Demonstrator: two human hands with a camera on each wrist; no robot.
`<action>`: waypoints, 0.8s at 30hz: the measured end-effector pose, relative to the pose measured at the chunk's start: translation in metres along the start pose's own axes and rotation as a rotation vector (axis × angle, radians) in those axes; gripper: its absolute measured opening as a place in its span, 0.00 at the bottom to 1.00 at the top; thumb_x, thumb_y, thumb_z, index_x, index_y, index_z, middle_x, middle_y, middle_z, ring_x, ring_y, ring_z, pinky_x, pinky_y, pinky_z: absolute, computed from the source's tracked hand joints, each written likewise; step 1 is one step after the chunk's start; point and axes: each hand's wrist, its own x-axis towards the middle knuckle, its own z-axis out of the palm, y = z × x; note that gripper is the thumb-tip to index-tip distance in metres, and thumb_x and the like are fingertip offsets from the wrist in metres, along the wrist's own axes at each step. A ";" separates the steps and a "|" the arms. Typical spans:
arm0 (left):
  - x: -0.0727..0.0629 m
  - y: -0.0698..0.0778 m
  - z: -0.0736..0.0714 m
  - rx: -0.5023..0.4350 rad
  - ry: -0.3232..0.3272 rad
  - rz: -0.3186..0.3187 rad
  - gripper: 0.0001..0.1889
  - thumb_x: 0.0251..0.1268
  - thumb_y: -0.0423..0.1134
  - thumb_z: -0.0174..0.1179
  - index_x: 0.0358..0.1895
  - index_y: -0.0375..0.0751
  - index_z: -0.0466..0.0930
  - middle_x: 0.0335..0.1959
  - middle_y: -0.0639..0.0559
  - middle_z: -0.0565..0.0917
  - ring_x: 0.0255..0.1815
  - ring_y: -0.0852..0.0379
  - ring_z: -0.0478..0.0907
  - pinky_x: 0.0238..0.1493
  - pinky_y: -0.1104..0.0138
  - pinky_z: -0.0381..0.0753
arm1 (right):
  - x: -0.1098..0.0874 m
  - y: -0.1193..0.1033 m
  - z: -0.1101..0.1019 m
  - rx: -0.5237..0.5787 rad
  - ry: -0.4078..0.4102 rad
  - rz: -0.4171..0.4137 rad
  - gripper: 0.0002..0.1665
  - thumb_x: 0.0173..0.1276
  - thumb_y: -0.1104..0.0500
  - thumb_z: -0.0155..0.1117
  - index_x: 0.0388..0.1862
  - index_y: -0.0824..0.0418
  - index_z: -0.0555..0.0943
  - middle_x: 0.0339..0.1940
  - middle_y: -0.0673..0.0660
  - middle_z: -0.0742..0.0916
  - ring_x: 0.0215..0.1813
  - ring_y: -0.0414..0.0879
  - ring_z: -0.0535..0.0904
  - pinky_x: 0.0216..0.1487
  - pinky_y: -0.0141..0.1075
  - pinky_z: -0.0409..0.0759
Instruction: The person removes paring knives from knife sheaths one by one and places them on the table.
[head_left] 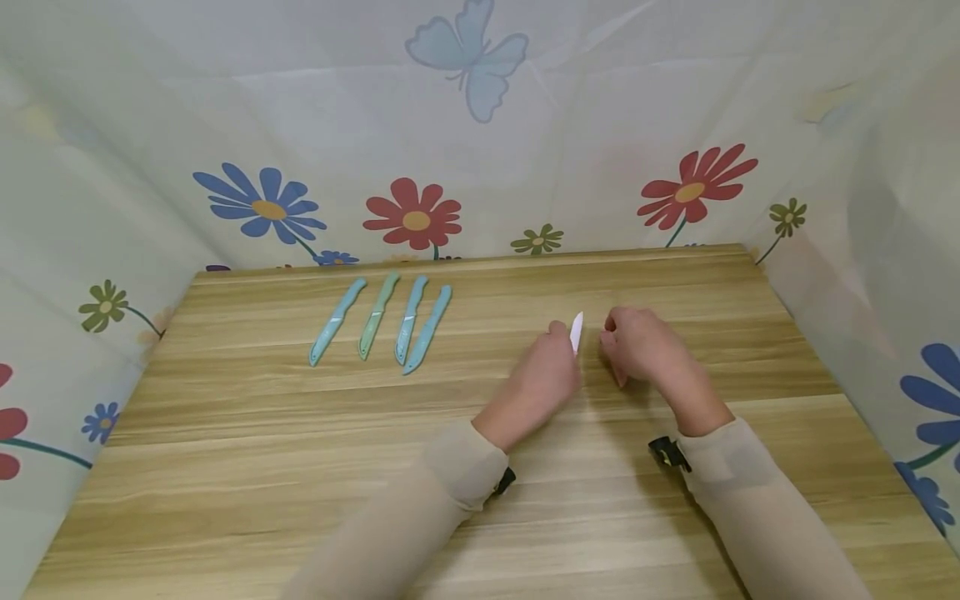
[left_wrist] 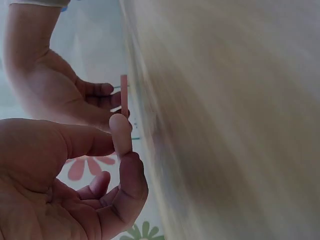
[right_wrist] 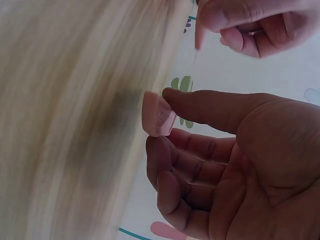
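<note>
Between thumb and fingers, my left hand (head_left: 536,371) pinches a small paring knife by its pink handle (left_wrist: 121,135). The bare white blade (head_left: 577,331) sticks out past the fingers, tip toward the back of the table. To its right, my right hand (head_left: 648,346) pinches a pink knife sheath (right_wrist: 158,115) by thumb and fingertips. A gap separates the blade from the sheath in the head view. Both hands are held low over the wooden table (head_left: 300,450).
Left of the hands, several sheathed knives lie side by side: a blue one (head_left: 337,322), a green one (head_left: 378,317) and two more blue knives (head_left: 429,331) that nearly meet at their lower ends. Flower-printed cloth (head_left: 585,150) hangs along the table's back and sides.
</note>
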 end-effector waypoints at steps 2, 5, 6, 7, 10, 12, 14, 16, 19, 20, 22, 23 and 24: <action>0.002 0.004 0.004 0.004 -0.010 -0.001 0.16 0.69 0.29 0.64 0.54 0.31 0.69 0.32 0.44 0.81 0.25 0.54 0.77 0.23 0.65 0.77 | 0.000 0.001 0.000 0.009 -0.012 -0.006 0.14 0.82 0.58 0.52 0.51 0.69 0.76 0.14 0.55 0.84 0.26 0.49 0.81 0.41 0.45 0.77; 0.004 0.008 0.009 0.015 -0.019 -0.001 0.18 0.65 0.27 0.66 0.53 0.32 0.70 0.33 0.45 0.81 0.26 0.55 0.77 0.24 0.65 0.77 | 0.000 0.003 0.001 0.017 -0.026 -0.013 0.10 0.79 0.60 0.52 0.45 0.68 0.76 0.15 0.55 0.85 0.26 0.49 0.80 0.36 0.42 0.75; 0.004 0.009 0.010 0.012 -0.022 -0.002 0.18 0.65 0.27 0.65 0.53 0.32 0.70 0.33 0.46 0.80 0.26 0.55 0.77 0.24 0.65 0.77 | 0.000 0.003 0.002 0.019 -0.034 -0.013 0.09 0.79 0.61 0.52 0.44 0.67 0.75 0.15 0.55 0.85 0.26 0.49 0.80 0.35 0.42 0.75; 0.004 0.010 0.011 0.017 -0.022 -0.002 0.16 0.66 0.27 0.64 0.53 0.32 0.70 0.33 0.46 0.80 0.26 0.55 0.76 0.24 0.65 0.77 | -0.001 0.003 0.002 0.024 -0.045 -0.012 0.08 0.78 0.61 0.52 0.42 0.66 0.75 0.15 0.55 0.85 0.25 0.50 0.80 0.34 0.41 0.74; 0.004 0.014 0.013 0.034 -0.029 0.011 0.11 0.71 0.27 0.59 0.52 0.32 0.72 0.33 0.46 0.80 0.26 0.56 0.76 0.23 0.66 0.76 | -0.002 0.004 0.003 0.028 -0.070 -0.011 0.07 0.78 0.62 0.53 0.40 0.66 0.74 0.16 0.55 0.86 0.24 0.50 0.80 0.32 0.41 0.73; 0.004 0.015 0.013 0.053 -0.034 0.030 0.09 0.72 0.28 0.57 0.52 0.32 0.73 0.33 0.46 0.80 0.26 0.56 0.75 0.24 0.66 0.76 | -0.002 0.004 0.003 0.029 -0.080 -0.010 0.07 0.78 0.62 0.53 0.40 0.66 0.75 0.16 0.56 0.86 0.24 0.50 0.79 0.32 0.41 0.73; 0.004 0.016 0.014 0.075 -0.036 0.047 0.08 0.73 0.28 0.57 0.50 0.31 0.74 0.33 0.46 0.80 0.27 0.56 0.75 0.24 0.67 0.76 | -0.002 0.004 0.004 0.035 -0.091 -0.007 0.07 0.79 0.63 0.54 0.40 0.66 0.74 0.17 0.56 0.86 0.24 0.50 0.80 0.32 0.41 0.73; 0.005 0.017 0.015 0.087 -0.038 0.052 0.07 0.73 0.28 0.57 0.50 0.31 0.74 0.33 0.45 0.80 0.27 0.56 0.75 0.25 0.67 0.76 | -0.001 0.004 0.004 0.042 -0.098 0.003 0.06 0.79 0.63 0.55 0.40 0.66 0.74 0.17 0.56 0.86 0.25 0.50 0.80 0.32 0.41 0.73; 0.005 0.018 0.016 0.090 -0.046 0.042 0.07 0.73 0.28 0.58 0.49 0.32 0.74 0.32 0.45 0.80 0.27 0.55 0.76 0.24 0.67 0.76 | 0.000 0.005 0.006 0.050 -0.104 0.004 0.07 0.79 0.62 0.56 0.39 0.66 0.75 0.18 0.57 0.86 0.25 0.50 0.80 0.33 0.41 0.73; 0.005 0.019 0.016 0.088 -0.050 0.036 0.07 0.73 0.28 0.58 0.49 0.32 0.73 0.33 0.44 0.80 0.27 0.55 0.76 0.24 0.68 0.77 | 0.000 0.005 0.006 0.049 -0.105 0.002 0.08 0.79 0.62 0.56 0.39 0.65 0.75 0.18 0.57 0.86 0.25 0.50 0.80 0.33 0.41 0.74; 0.005 0.020 0.017 0.095 -0.058 0.030 0.08 0.71 0.28 0.61 0.49 0.33 0.73 0.33 0.44 0.81 0.27 0.55 0.77 0.23 0.69 0.76 | 0.000 0.005 0.006 0.043 -0.105 -0.005 0.08 0.79 0.62 0.56 0.38 0.65 0.75 0.18 0.56 0.86 0.26 0.50 0.80 0.34 0.40 0.74; 0.006 0.020 0.018 0.097 -0.063 0.025 0.10 0.69 0.28 0.62 0.49 0.33 0.73 0.34 0.44 0.81 0.27 0.55 0.77 0.23 0.69 0.76 | 0.000 0.005 0.006 0.040 -0.106 -0.010 0.09 0.79 0.62 0.56 0.38 0.65 0.76 0.18 0.56 0.86 0.26 0.49 0.80 0.34 0.40 0.74; 0.006 0.021 0.018 0.099 -0.068 0.020 0.11 0.68 0.27 0.64 0.49 0.34 0.73 0.34 0.43 0.82 0.27 0.55 0.77 0.22 0.70 0.77 | 0.000 0.006 0.006 0.038 -0.108 -0.013 0.09 0.80 0.61 0.56 0.38 0.65 0.76 0.18 0.56 0.87 0.26 0.49 0.80 0.34 0.40 0.74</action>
